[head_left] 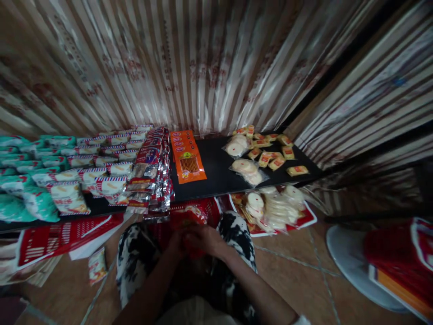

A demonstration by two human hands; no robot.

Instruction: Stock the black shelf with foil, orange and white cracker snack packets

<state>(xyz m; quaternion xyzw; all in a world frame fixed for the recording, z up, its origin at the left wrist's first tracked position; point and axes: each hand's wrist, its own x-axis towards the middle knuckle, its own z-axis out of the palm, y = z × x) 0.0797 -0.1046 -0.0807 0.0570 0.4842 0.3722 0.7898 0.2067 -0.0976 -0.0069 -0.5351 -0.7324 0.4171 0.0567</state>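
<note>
Apparently handling a red packet [193, 251] on the near side of the black shelf [216, 158], held between left hand [180, 236] and right hand [207, 239]; too dim to identify. Next, probably calling for steady 2-handed control.

This looks like a storeroom or a small workshop; I can't tell which. Rows of snack packs [71, 198] sit on a low black desk [218, 164] over a tile floor [287, 264].
</note>
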